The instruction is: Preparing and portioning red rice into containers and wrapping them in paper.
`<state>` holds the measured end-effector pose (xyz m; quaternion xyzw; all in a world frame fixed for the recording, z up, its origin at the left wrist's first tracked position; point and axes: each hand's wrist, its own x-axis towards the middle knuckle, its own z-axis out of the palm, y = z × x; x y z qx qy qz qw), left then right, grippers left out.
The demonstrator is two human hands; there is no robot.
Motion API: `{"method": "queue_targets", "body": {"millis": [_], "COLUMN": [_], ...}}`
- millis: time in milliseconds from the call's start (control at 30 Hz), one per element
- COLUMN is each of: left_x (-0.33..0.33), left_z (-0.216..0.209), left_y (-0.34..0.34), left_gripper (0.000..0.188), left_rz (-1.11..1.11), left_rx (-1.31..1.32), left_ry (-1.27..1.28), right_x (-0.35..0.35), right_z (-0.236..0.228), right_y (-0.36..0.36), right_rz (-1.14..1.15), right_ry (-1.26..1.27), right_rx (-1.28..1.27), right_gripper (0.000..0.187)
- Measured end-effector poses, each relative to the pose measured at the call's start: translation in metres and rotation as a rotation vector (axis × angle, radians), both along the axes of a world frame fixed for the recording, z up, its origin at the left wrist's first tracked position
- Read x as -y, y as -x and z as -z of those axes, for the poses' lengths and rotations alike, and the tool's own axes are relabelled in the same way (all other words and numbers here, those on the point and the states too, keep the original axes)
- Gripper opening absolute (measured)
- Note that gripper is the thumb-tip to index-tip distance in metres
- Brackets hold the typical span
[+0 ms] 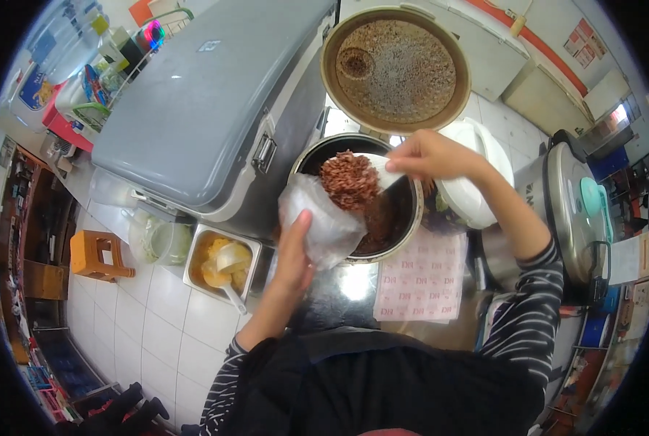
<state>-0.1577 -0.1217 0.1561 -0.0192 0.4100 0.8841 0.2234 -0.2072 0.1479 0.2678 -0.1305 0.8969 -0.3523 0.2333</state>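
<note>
My right hand [427, 155] grips a white rice paddle [387, 171] heaped with reddish-brown cooked rice [349, 180]. The loaded paddle is over the dark inner pot [414, 218] of a rice cooker, where more of the rice lies at the bottom. Held in my left hand [294, 251] is a clear plastic bag [324, 225], its upper part right beside the heap of rice. My left fingers are closed round the side of the bag. The bag's inside is partly hidden by its cloudy film and the rice. The cooker's round lid [397, 73] stands raised behind the pot.
A large grey cooler box [208, 87] stands at the left. Near it is a steel tray [193, 280] of yellow food with a ladle. Printed paper sheets [420, 285] lie right of the pot's front. Further right are a white lidded container [477, 174] and a big steel cooker [568, 203].
</note>
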Motion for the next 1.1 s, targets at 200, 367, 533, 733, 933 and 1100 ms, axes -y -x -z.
{"method": "queue_targets", "body": {"millis": [200,367,533,733,933,1100], "left_x": [-0.036,-0.031,-0.045,0.007,0.037,0.045], "left_z": [-0.007,-0.014,-0.036,0.005,0.007,0.021], "left_y": [0.014,0.002,0.004,0.004,-0.048,-0.047], "left_gripper": [0.068,0.064,0.060,0.067,0.071,0.075], "left_rz": [0.166,0.210,0.025,0.131,-0.189,-0.175], "left_rx": [0.051,0.306,0.406,0.245,0.097,0.101], "left_ry": [-0.315,-0.577,-0.392,-0.694,-0.551,-0.485], "right_x": [0.066,0.068,0.072,0.047,0.028,0.055], "right_z": [-0.020,-0.087,-0.058,-0.096,0.050,0.121], "right_y": [-0.092,-0.114,-0.102,-0.087,0.000,0.038], "right_rz": [-0.142,-0.160,-0.231,-0.025,-0.110,-0.248], "right_ry": [-0.752,-0.744,-0.753,-0.589,-0.662,-0.537], "right_rx": [-1.010,-0.962,-0.780,-0.656,-0.236,-0.091], "right_gripper": [0.024,0.022,0.015,0.018,0.028,0.025]}}
